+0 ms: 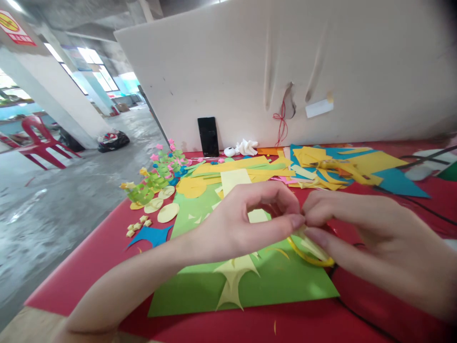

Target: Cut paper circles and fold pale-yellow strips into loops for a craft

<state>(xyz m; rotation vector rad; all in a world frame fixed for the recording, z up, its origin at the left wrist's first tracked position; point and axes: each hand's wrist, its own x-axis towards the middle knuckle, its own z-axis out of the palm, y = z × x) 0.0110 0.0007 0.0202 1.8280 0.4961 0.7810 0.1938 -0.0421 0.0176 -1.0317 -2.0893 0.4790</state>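
Note:
My left hand (250,216) and my right hand (342,224) meet fingertip to fingertip above the right part of a green sheet (278,286). Both pinch a small pale yellow paper strip (312,247), whose upper end is hidden by the fingers. Just below it lies a yellow ring (307,258), partly covered by my right hand. Pale yellow offcuts (233,281) with curved edges rest on the green sheet, below my left wrist. Pale yellow paper discs (168,213) and small folded stars (134,228) are at the left.
Behind the hands are yellow paper strips (235,166), a yellow glue gun (348,171) on blue paper (407,182), and a black phone (208,136) leaning on a pale board (221,71). Green curled paper with pink stars (154,157) stands back left. A black cable (364,323) runs at right.

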